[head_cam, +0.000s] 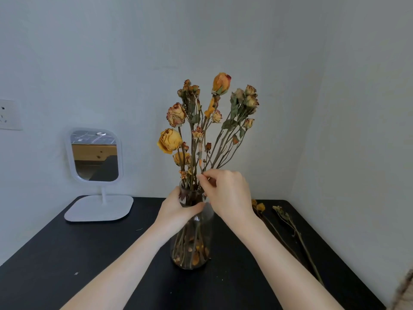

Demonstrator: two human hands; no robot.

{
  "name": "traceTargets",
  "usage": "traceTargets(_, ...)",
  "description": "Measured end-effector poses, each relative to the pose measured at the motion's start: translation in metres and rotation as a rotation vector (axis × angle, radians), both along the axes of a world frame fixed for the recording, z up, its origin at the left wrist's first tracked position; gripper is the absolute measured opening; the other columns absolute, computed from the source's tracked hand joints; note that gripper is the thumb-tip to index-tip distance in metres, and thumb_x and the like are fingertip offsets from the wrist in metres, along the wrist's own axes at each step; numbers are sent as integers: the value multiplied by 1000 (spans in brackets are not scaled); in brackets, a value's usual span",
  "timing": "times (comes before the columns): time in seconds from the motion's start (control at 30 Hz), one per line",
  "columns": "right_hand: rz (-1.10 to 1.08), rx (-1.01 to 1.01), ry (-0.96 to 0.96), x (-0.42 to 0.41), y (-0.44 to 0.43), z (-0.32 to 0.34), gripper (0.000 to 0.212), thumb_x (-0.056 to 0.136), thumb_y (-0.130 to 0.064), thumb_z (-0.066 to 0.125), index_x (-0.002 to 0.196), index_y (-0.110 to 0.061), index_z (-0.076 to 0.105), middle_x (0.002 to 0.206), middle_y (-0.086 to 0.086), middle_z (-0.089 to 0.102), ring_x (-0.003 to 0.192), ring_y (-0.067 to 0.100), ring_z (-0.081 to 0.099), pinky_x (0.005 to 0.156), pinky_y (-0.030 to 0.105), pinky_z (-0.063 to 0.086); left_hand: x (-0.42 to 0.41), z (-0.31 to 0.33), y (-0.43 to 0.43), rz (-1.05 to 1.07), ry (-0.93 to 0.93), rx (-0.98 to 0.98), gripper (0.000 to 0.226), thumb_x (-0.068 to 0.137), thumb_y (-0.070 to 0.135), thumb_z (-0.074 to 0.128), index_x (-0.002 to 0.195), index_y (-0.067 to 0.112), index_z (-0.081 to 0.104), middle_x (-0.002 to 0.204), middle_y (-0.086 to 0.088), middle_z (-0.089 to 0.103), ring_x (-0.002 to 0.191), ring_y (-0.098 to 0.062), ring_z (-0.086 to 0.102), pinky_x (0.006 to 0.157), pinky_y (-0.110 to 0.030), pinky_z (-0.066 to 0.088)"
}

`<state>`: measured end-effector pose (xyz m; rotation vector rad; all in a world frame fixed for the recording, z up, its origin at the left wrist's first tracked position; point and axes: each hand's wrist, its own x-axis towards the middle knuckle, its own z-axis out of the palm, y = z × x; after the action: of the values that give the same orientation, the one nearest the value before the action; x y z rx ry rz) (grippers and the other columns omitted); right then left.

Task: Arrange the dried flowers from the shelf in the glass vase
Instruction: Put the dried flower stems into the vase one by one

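Glass vase [192, 242] stands at centre frame on the black table [67, 253], stems [212, 151] fanning upward from its neck. Left hand [178, 209] wraps the neck, steadying it. Right hand [225, 193] pinches the stems just above the rim, their long axes near upright and leaning right. Two loose stems [297, 236] lie flat at right, running toward the camera, nearer the right hand, likely next in. A mirror [95, 155] stands at left.

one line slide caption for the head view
Left hand steadies the glass vase while right hand adjusts dried flowers.
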<state>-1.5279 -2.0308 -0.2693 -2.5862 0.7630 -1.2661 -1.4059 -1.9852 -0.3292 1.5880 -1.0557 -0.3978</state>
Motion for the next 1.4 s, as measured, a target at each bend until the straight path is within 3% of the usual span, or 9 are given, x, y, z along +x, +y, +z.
traceTargets(0.23, 58, 93, -84, -12, 1, -6, 29, 87, -37, 60, 111, -24, 68, 77, -4, 70, 57, -1, 55, 65, 18, 54, 3, 2, 7, -46, -4, 28, 57, 75, 34, 72, 125, 27, 45, 119, 11, 55, 114, -9, 50, 85, -20, 39)
traceTargets(0.33, 90, 140, -89, -29, -1, -11, 26, 84, -41, 59, 105, -29, 68, 63, -15, 62, 49, 0, 58, 57, 12, 50, -7, -7, 18, 115, -31, -107, 67, 71, 36, 75, 129, 24, 44, 124, 13, 47, 117, -5, 43, 96, -25, 35)
traceTargets(0.43, 59, 264, -72, -51, -12, -19, 14, 83, -44, 59, 95, -39, 63, 57, -14, 62, 48, 0, 60, 51, 11, 47, -26, -25, 36, 324, -82, -279, 39, 74, 29, 73, 104, 31, 48, 109, 13, 49, 106, -6, 46, 86, -12, 35)
traceTargets(0.53, -20, 466, -85, -78, -36, -33, 3, 84, -39, 62, 86, -37, 63, 59, -8, 66, 46, 6, 61, 48, 14, 45, -54, -45, 49, 229, -186, -304, 25, 76, 25, 65, 87, 36, 47, 88, 12, 47, 88, -6, 48, 74, -7, 37)
traceTargets(0.67, -149, 662, -126, -122, -72, -56, 5, 86, -29, 63, 85, -25, 66, 59, -1, 66, 42, 7, 59, 40, 16, 43, -93, -60, 37, -98, -270, -143, 13, 82, 26, 63, 80, 36, 56, 74, 11, 46, 75, -4, 47, 68, -11, 39)
traceTargets(0.8, -290, 797, -90, -164, -103, -79, 8, 89, -22, 61, 84, -18, 65, 63, 3, 66, 42, 10, 58, 41, 20, 47, -124, -61, -7, -225, -338, 84, 7, 87, 34, 58, 82, 31, 63, 73, 9, 49, 65, -3, 46, 60, -13, 38)
traceTargets(1.03, -400, 882, 141, -203, -124, -109, 10, 89, -23, 61, 80, -18, 63, 59, -1, 62, 39, 7, 51, 39, 18, 42, -157, -73, -78, -197, -222, 400, 17, 89, 33, 56, 87, 21, 67, 79, 6, 64, 80, -14, 62, 77, -33, 53)
traceTargets(1.23, -307, 787, 337, -193, -121, -113, 18, 87, -41, 60, 81, -24, 63, 52, -7, 59, 33, -8, 48, 50, 16, 32, -170, -81, -109, -113, -222, 513, 16, 89, 35, 56, 86, 21, 65, 89, 2, 66, 85, -18, 63, 77, -32, 52)
traceTargets(1.4, -309, 762, 440, -183, -119, -119, 25, 85, -41, 62, 88, -18, 70, 53, -8, 58, 52, -1, 55, 61, 20, 40, -174, -84, -119, -73, -236, 536, 16, 88, 34, 57, 82, 21, 62, 85, 3, 64, 82, -17, 63, 74, -31, 52)
